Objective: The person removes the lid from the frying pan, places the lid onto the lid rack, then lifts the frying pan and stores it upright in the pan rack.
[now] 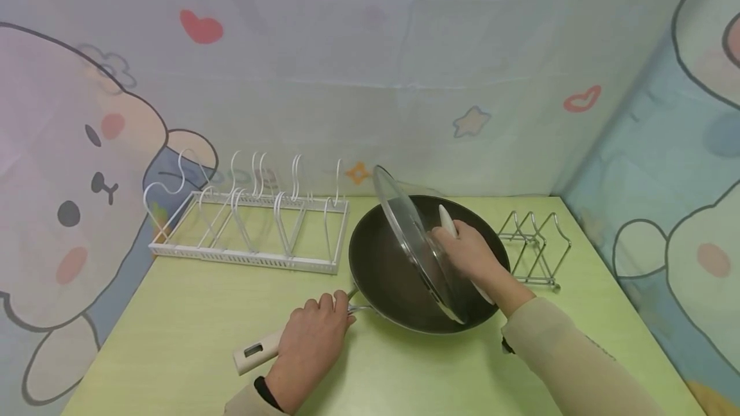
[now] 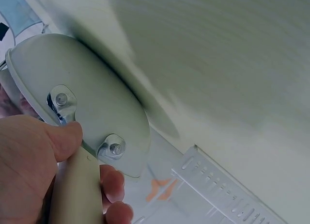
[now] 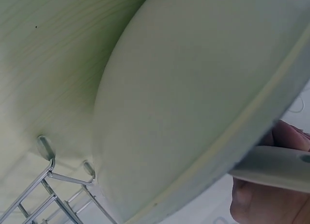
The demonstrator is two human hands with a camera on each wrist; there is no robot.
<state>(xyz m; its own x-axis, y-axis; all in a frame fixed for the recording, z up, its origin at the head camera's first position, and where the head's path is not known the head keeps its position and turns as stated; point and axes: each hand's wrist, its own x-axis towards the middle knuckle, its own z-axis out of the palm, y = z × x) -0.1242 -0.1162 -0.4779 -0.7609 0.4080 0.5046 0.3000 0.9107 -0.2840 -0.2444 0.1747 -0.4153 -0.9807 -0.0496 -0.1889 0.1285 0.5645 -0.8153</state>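
A deep frying pan (image 1: pixel 372 262), dark inside and cream outside, stands on the table. My left hand (image 1: pixel 315 336) grips its cream handle (image 1: pixel 257 352); in the left wrist view the thumb lies near the metal bracket (image 2: pixel 62 100) that joins handle and pan. Over the pan a glass lid (image 1: pixel 405 223) is tilted steeply, its lower edge inside the pan's rim. My right hand (image 1: pixel 471 252) holds the lid by its cream handle (image 3: pixel 276 168). In the right wrist view the pan's outer wall (image 3: pixel 193 83) hides most of the lid.
A white pan rack (image 1: pixel 248 259) with curved dividers stands at the back left of the green table (image 1: pixel 191 339). Right of the pan is a small metal wire rack (image 1: pixel 537 249), close to its rim. Printed cloth (image 1: pixel 347 50) hangs behind.
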